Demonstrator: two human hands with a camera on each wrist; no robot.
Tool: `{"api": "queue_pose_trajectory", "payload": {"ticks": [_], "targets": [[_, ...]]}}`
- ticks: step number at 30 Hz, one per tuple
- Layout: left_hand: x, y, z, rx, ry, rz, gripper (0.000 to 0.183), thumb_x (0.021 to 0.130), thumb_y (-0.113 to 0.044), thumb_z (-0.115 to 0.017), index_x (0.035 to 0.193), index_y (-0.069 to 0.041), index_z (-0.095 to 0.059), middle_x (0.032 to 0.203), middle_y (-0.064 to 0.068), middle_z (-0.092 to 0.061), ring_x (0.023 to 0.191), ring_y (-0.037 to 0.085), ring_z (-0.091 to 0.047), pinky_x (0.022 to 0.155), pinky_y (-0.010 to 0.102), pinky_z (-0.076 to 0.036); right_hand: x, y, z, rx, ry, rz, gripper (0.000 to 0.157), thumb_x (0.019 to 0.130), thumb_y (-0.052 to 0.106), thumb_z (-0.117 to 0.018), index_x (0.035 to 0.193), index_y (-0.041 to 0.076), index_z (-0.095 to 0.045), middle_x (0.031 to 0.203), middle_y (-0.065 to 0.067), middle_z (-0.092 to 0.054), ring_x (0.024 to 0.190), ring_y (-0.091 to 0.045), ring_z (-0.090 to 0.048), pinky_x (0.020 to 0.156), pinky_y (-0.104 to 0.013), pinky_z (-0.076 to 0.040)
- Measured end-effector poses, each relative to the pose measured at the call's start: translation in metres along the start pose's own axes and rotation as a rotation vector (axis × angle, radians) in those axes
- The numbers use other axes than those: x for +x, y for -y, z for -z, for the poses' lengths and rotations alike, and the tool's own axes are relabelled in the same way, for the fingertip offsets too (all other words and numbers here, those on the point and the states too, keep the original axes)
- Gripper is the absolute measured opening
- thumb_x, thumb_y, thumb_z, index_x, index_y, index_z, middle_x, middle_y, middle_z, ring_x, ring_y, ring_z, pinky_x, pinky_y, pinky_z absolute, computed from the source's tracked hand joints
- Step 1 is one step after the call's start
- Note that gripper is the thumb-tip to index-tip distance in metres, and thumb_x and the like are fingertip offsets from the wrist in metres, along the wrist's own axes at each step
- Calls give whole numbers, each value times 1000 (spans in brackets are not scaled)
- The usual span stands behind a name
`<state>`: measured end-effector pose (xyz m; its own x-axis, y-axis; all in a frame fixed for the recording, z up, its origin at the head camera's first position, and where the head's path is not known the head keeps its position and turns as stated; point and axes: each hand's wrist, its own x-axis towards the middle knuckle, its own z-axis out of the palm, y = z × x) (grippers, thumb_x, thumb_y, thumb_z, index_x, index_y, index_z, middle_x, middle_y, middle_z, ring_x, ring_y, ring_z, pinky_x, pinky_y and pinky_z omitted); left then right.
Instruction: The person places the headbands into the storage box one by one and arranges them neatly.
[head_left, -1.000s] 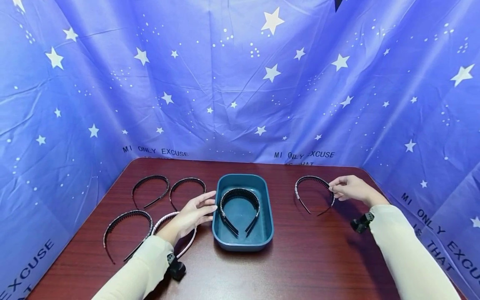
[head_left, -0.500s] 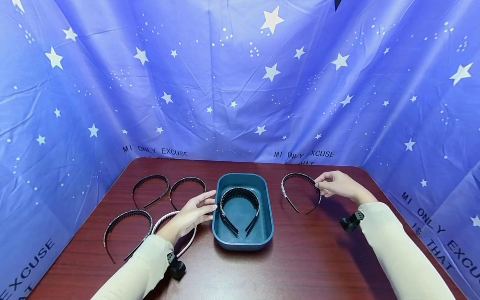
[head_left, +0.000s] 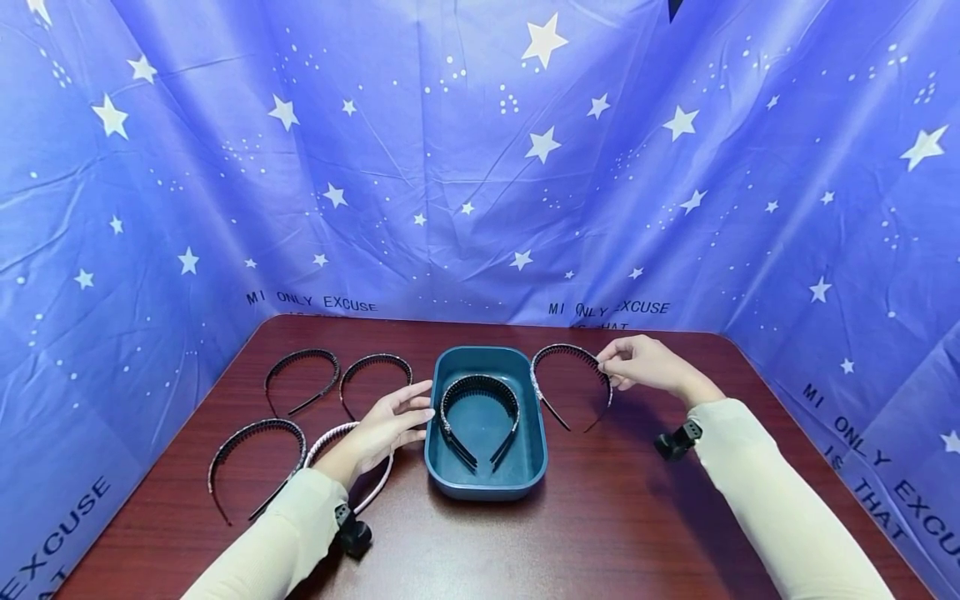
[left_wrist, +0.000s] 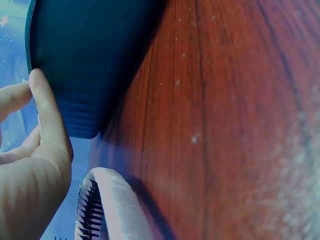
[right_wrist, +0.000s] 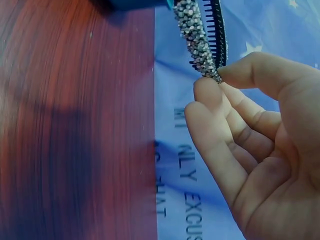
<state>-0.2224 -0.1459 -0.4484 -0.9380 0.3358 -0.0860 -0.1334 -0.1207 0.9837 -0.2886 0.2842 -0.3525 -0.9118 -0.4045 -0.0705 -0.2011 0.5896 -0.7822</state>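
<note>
Our left hand [head_left: 378, 429] stays put, its fingers loosely straight against the blue-green box [head_left: 486, 492]. Our right hand [head_left: 649, 367] has moved left, pinching 1 sparkly headband [right_wrist: 191, 35] between thumb and fingers, now just beside the box's right rim.

Container [head_left: 487, 493] is teal. Tabletop [head_left: 600, 517] shows red-brown wood grain. Curtain [head_left: 480, 167] is blue-violet with white stars, dots, black lettering. Speckled headband [right_wrist: 192, 35] is silver and black.

Blue-violet drapery [head_left: 465, 167] printed with white stars and black lettering surrounds a glossy reddish-brown wood-grained table [head_left: 630, 533].
</note>
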Motion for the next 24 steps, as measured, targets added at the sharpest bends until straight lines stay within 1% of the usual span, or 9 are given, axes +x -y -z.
{"api": "queue_pose_trajectory", "payload": {"ticks": [6,13,16,24], "targets": [[-1,0,0,-6,2,-5,63,98,-5,-63,154,-3,-34,132,20,-52,103,18,-62,84,31,-57,8,12,-15,-18,-6,20,25,96,12,-64,113,-6,-67,84,-8,-66,76,-21,-66,72,-40,-60],[0,1,1,-8,3,-3,63,98,-5,-63,155,-4,-34,133,20,-51,105,18,-62,85,31,-56,17,25,-36,-3,13,43,25,96,11,-63,113,-7,-67,84,-9,-67,76,-25,-67,71,-44,-60],[0,1,1,-8,3,-3,64,98,-5,-63,154,-4,-34,134,21,-50,104,18,-62,85,31,-56,22,31,-44,-1,28,50,25,95,11,-63,113,-6,-67,84,-8,-67,76,-24,-67,71,-44,-60],[1,2,2,-10,-1,-3,64,98,-4,-63,154,-4,-34,134,21,-50,104,17,-62,85,32,-57,34,42,-62,-2,41,68,20,93,12,-67,107,-2,-70,80,-8,-67,72,-19,-66,75,-51,-59]]}}
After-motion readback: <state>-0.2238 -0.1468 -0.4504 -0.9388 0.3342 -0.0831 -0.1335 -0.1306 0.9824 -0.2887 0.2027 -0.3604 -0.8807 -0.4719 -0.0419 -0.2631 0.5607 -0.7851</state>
